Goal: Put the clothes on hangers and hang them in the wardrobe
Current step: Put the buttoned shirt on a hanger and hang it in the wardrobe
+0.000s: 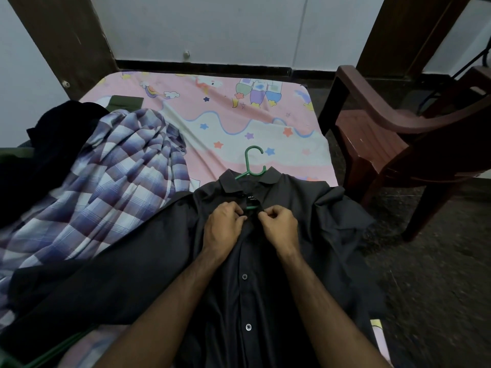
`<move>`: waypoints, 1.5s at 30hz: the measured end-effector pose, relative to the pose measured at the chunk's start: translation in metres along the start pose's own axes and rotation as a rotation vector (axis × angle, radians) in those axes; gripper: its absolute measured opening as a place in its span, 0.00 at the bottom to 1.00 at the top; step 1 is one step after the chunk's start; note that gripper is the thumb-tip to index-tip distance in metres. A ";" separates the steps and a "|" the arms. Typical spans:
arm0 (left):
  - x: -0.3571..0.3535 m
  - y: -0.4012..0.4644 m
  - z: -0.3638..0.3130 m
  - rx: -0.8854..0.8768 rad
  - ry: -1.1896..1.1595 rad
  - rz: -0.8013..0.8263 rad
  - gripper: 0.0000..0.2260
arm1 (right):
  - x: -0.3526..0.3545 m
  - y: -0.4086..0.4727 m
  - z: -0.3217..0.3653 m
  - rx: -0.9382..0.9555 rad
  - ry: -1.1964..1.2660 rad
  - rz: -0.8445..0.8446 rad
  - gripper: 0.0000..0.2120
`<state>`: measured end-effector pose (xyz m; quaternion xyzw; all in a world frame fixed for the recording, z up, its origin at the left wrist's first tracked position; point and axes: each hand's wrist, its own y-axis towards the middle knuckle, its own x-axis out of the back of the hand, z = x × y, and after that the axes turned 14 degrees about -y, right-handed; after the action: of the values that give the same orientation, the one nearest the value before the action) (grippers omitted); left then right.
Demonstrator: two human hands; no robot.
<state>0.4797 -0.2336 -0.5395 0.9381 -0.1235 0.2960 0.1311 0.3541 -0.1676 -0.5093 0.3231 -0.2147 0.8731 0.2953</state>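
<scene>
A dark grey button-up shirt (305, 221) lies face up on the bed with a green hanger (254, 160) inside it; the hook sticks out past the collar. My left hand (223, 224) pinches the left placket just below the collar. My right hand (279, 221) pinches the right placket edge beside it. Both hands meet at the top button area. A purple and white checked shirt (119, 176) lies crumpled to the left. Dark clothes (53, 139) are piled at the far left.
The bed has a pink cartoon-print sheet (225, 110). A dark red plastic chair (398, 144) stands close to the bed's right side. Another green hanger (53, 349) shows at the lower left. Wooden door frames (61, 41) and a pale wall stand behind the bed.
</scene>
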 end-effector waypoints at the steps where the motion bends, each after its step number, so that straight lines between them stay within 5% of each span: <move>1: 0.000 0.002 -0.002 0.052 -0.023 -0.019 0.04 | 0.003 0.002 -0.002 -0.002 0.021 0.028 0.04; 8: 0.004 0.008 -0.005 0.204 -0.070 0.022 0.05 | 0.005 0.012 -0.006 -0.035 0.292 0.177 0.11; 16: 0.002 0.011 0.000 0.401 -0.394 0.039 0.03 | -0.016 0.009 -0.006 0.087 0.164 0.098 0.08; 23: 0.002 0.009 0.005 0.433 -0.562 0.075 0.07 | -0.029 0.001 -0.006 0.108 0.124 0.037 0.04; 33: -0.001 0.010 0.002 0.446 -0.470 -0.007 0.04 | -0.027 -0.010 -0.016 0.212 0.141 0.054 0.05; 40: 0.000 0.007 0.003 0.406 -0.607 0.009 0.05 | -0.023 -0.006 -0.020 0.206 0.203 0.080 0.07; 45: 0.000 0.003 -0.002 0.387 -0.558 0.013 0.10 | -0.022 -0.003 -0.021 0.176 0.203 0.103 0.03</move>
<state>0.4782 -0.2355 -0.5378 0.9896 -0.1024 0.0468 -0.0901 0.3605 -0.1619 -0.5386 0.2463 -0.1226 0.9308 0.2406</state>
